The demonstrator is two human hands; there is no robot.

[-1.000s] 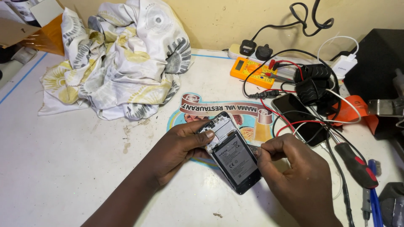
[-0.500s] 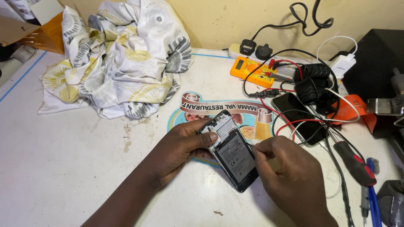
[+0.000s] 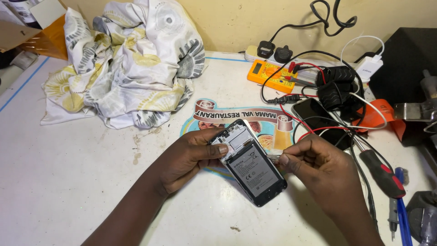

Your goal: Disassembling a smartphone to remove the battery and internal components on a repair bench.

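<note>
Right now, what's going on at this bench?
A person works on an opened smartphone with its back cover off and the battery exposed, held just above a printed mat on the white table. The left hand grips the phone's upper left edge, thumb on the frame. The right hand pinches something small at the phone's right edge; what it is cannot be made out. A yellow multimeter, a red-handled screwdriver and a crumpled cloth lie nearby.

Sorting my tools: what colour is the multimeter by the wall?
Orange multimeter; the head view shows it.
</note>
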